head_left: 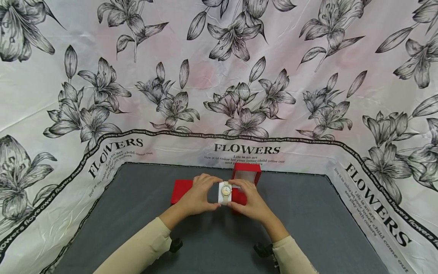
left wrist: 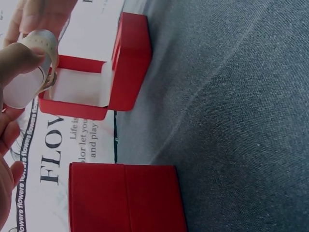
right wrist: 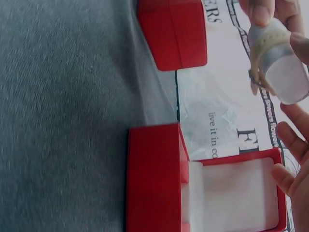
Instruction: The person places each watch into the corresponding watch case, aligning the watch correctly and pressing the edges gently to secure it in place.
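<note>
A wristwatch (head_left: 226, 190) with a round face and a pale strap is wrapped around a white cylindrical watch cushion (head_left: 220, 199). My left hand (head_left: 196, 196) holds the cushion's left end between thumb and fingers. At the other end, my right hand (head_left: 251, 201) pinches it the same way. Both wrist views show the cushion's flat white end (right wrist: 288, 79) and the strap (left wrist: 44, 42) with its buckle hanging below. Behind the right hand stands a red watch box (head_left: 247, 167), lid raised, pale lining showing; the hand hides part of it.
A second red box (head_left: 181, 188), closed, sits on the grey cloth (head_left: 137, 213) behind my left hand. A white floral sheet (head_left: 191, 152) rises at the cloth's far edge. Dark objects (head_left: 262, 250) lie by both wrists.
</note>
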`<state>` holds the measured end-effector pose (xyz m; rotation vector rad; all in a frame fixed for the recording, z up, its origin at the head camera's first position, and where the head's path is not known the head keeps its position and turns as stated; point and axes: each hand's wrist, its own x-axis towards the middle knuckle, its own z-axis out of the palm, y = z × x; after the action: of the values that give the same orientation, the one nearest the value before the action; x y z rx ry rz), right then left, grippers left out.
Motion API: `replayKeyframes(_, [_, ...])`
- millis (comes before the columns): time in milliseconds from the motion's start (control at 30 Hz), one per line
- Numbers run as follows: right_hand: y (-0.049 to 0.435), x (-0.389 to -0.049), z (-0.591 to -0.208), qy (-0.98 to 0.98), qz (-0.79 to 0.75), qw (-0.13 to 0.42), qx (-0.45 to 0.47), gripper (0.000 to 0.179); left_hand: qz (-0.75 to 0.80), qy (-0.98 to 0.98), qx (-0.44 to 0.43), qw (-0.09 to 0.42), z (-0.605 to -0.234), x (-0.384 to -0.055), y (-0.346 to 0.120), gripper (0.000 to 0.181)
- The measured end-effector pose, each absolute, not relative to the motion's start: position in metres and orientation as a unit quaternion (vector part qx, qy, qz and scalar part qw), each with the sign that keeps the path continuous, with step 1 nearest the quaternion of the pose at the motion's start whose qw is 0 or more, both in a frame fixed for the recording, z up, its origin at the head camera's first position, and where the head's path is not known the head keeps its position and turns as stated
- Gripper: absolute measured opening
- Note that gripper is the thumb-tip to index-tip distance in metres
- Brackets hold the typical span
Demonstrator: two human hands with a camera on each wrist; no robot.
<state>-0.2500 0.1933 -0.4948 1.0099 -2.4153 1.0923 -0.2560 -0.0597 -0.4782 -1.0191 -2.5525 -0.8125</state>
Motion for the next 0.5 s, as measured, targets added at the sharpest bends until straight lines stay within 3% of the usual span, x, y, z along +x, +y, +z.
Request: replayKeyframes(500, [0.172,-0.245,-0.493,-0.832,0.428,0.173,0.307,0.043,-0.272,-0.88,-0.349,0.17,-0.482,-0.256,-0.062,0.073])
